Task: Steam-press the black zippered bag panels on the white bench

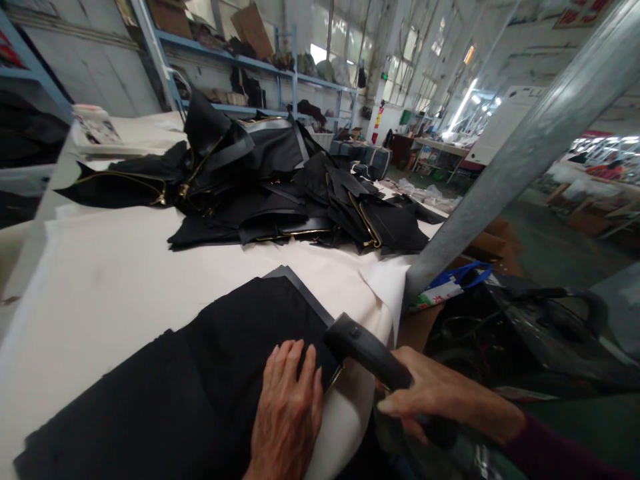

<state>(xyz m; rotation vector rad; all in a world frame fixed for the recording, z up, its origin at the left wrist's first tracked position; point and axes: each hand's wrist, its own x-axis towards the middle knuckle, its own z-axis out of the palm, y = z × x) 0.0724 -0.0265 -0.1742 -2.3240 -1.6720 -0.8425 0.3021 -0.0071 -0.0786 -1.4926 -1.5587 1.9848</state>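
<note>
A stack of black fabric pieces (200,360) lies on the white-covered table (125,267). My left hand (290,407) rests flat on the stack near its right end, fingers stretched out and slightly apart. Wrapped round the handle of a black tool (370,350), my right hand (425,393) is at the table's right edge. The tool's rounded head touches or hovers just over the right edge of the stack, beside a grey strip; the exact contact cannot be made out. A bit of gold zipper shows below the tool's head.
Behind the stack is a heap of black pieces with gold zippers (280,193). A slanted metal pole (515,147) rises at the table's right edge. Blue shelves (240,60) stand at the back. Dark bags and a blue-handled bag (445,290) are low on the right.
</note>
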